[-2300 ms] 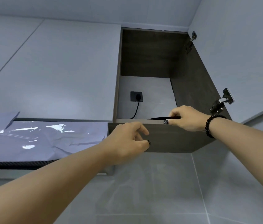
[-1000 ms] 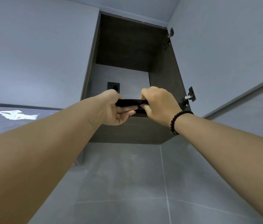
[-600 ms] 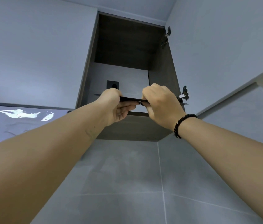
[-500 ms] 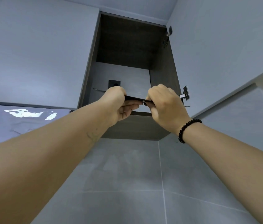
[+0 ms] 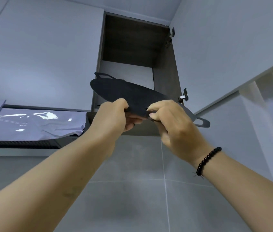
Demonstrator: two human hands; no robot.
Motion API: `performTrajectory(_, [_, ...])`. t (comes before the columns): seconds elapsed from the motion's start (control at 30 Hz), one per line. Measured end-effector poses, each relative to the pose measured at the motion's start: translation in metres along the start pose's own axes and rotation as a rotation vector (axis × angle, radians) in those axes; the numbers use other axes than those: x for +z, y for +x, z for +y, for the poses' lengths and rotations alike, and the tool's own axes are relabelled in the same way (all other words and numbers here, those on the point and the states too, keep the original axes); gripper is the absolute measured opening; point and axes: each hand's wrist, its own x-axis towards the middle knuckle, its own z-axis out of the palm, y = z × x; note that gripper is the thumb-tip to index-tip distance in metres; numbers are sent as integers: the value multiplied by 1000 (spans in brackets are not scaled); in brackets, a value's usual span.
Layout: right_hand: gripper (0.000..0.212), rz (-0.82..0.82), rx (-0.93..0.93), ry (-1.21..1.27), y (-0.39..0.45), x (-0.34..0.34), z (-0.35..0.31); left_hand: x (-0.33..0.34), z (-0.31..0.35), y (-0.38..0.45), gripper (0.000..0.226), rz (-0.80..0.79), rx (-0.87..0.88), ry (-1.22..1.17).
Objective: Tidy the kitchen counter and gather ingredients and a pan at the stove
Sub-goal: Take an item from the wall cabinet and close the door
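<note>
Black pan [image 5: 129, 96] — near rim hidden, both hands gripping

The pan's [image 5: 129, 96] near rim is hidden behind both hands' fingers [image 5: 154, 114].

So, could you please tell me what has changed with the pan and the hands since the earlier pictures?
The flat black pan has come most of the way out of the open cabinet, tilted, its looped handles now showing. The left hand, free at first, took hold of its near edge beside the right hand. The cabinet door stayed open, and the right hand kept its grip.
</note>
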Motion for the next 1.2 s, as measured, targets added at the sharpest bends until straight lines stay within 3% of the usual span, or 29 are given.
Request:
performTrajectory(0.33, [9,-203,73,62,6,-58,-101,-56,6,-91,27,-79,-73,16])
performTrajectory(0.63, [10,-351,161,154,-14,-111,-164,-76,-4,-166,32,-138,-243,20])
performTrajectory(0.9, [31,-611,623,457,-72,-151,-207,-70,-51,-218,34,-93,-419,99])
performTrajectory(1.1, [51,-1033,933,521,-122,-191,-216,-60,-108,-261,33,-38,-673,33])
performTrajectory(1.2, [57,-1192,1226,657,-154,-218,-214,-54,-136,-302,32,-16,-766,24])
